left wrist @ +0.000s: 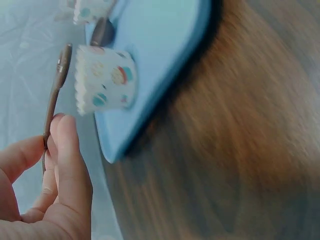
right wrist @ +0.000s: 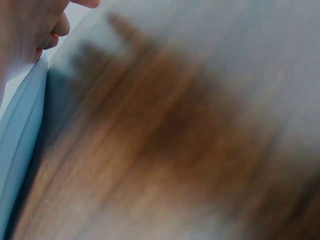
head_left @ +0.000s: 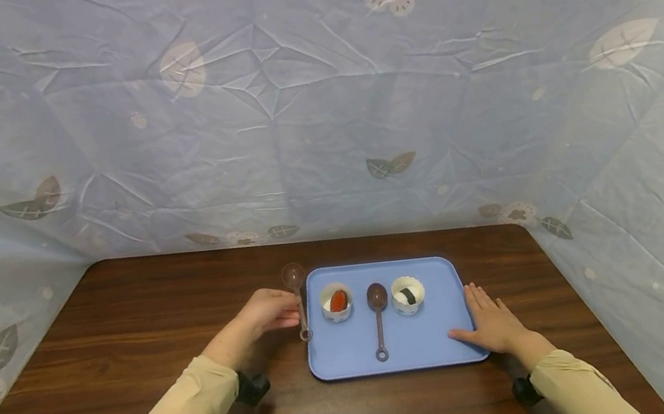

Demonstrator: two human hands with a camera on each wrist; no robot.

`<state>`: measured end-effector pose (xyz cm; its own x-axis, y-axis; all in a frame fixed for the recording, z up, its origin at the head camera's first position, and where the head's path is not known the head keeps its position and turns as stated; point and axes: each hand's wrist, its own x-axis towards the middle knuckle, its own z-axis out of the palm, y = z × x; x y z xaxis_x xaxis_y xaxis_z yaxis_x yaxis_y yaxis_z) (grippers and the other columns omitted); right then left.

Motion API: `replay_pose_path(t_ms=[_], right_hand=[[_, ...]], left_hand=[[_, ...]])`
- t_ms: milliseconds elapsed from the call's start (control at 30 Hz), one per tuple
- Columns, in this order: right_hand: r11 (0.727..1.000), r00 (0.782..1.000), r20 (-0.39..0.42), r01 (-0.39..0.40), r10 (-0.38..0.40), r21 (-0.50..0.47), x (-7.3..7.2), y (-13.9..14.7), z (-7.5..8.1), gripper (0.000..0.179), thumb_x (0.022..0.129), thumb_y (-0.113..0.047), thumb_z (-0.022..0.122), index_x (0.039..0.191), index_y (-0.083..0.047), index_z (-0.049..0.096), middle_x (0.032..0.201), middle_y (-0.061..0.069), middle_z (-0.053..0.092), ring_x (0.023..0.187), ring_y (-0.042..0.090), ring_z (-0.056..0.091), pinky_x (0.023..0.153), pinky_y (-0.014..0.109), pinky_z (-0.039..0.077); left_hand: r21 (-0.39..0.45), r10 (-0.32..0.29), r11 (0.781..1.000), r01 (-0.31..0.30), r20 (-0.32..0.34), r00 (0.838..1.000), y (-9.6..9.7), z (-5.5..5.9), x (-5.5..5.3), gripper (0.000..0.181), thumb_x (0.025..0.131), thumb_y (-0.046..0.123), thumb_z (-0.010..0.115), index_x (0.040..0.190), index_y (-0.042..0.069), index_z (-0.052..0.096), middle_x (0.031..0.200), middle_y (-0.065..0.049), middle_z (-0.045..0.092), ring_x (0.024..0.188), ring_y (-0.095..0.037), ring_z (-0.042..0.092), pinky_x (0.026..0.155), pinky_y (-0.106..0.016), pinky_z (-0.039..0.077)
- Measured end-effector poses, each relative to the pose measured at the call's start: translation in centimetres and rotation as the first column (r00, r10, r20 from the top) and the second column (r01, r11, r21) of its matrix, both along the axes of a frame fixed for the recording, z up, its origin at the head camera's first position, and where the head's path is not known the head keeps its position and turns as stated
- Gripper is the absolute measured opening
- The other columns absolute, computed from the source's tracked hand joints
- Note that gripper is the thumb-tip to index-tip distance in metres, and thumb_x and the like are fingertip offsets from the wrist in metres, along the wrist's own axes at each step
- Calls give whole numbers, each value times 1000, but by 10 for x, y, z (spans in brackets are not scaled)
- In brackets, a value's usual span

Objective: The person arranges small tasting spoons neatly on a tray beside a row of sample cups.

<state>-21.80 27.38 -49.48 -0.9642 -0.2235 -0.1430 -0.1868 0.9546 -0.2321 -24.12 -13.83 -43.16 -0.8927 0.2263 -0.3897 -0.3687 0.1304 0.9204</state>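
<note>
My left hand (head_left: 269,309) pinches the handle of a brown spoon (head_left: 294,280) at the left edge of a blue tray (head_left: 354,357). In the left wrist view the thumb and fingertips meet on this spoon (left wrist: 61,70), which is held up beside a patterned paper cup (left wrist: 107,80). My right hand (head_left: 492,320) rests with spread fingers on the tray's right rim. A second brown spoon (head_left: 378,314) lies on the tray between two paper cups. The left cup (head_left: 338,316) holds a red-orange piece, the right cup (head_left: 409,307) a white piece with a dark band.
The tray lies on a dark wooden table (head_left: 130,323). A pale blue sheet (head_left: 307,125) with leaf and flower prints hangs behind the table and along its sides. Bare tabletop shows left of the tray and in front of it.
</note>
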Motion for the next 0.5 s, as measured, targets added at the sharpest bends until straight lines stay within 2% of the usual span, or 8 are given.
replay_pose_path(t_ms=[267, 500], right_hand=[[1000, 1000, -1, 6, -6, -15, 1, 0, 2, 104, 79, -63, 56, 143, 9, 17, 151, 28, 17, 140, 43, 18, 108, 67, 19], [1000, 1000, 6, -6, 6, 11, 1, 3, 3, 102, 81, -63, 54, 144, 8, 17, 151, 27, 19, 140, 43, 18, 108, 68, 19]], left_hand=[[31, -40, 999, 40, -14, 999, 25, 15, 3, 36, 91, 5, 52, 117, -19, 48, 68, 0, 61, 61, -6, 62, 66, -23, 58], [65, -70, 995, 70, -6, 998, 58, 22, 7, 31, 90, 3, 53, 113, -18, 51, 63, 1, 59, 57, -6, 60, 61, -21, 57]])
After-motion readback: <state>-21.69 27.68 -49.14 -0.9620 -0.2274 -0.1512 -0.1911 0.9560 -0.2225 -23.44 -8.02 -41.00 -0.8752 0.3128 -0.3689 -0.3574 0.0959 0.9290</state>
